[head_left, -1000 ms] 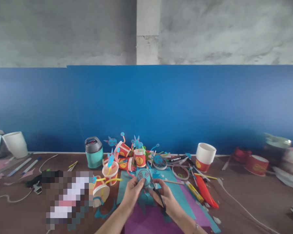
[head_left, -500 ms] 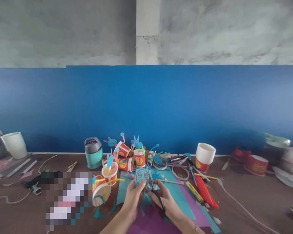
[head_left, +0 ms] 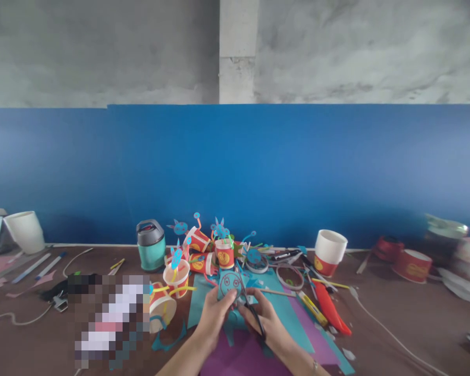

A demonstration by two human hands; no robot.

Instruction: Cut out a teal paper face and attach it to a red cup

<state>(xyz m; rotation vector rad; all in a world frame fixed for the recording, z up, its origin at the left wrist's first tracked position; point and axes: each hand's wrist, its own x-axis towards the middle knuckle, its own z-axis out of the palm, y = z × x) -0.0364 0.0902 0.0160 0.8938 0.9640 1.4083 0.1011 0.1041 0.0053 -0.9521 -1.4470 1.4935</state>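
Observation:
My left hand (head_left: 215, 316) pinches a round blue paper face (head_left: 230, 283) with drawn eyes and lashes, thumb across its lower part. In my right hand (head_left: 264, 318) is a pair of black-handled scissors (head_left: 254, 312), its blades reaching up along the right edge of the paper face. Whether the blades are touching the paper I cannot tell. Beneath both hands lie blue paper sheets (head_left: 297, 324) and a purple sheet (head_left: 235, 357). Just behind the hands stands a red and white paper cup (head_left: 224, 254) with a blue paper figure on it.
Several decorated cups (head_left: 176, 277) crowd the left. A teal jar (head_left: 151, 248) stands behind them. To the right are tape rolls (head_left: 290, 277), a yellow cutter (head_left: 312, 309), a red pointed object (head_left: 332, 310) and stacked paper cups (head_left: 329, 251). A blue panel (head_left: 235, 172) runs behind the table.
The paper face has shifted slightly right and turned a little in my left hand. Both hands otherwise keep nearly the same place, and the scissors stay beside the paper's edge.

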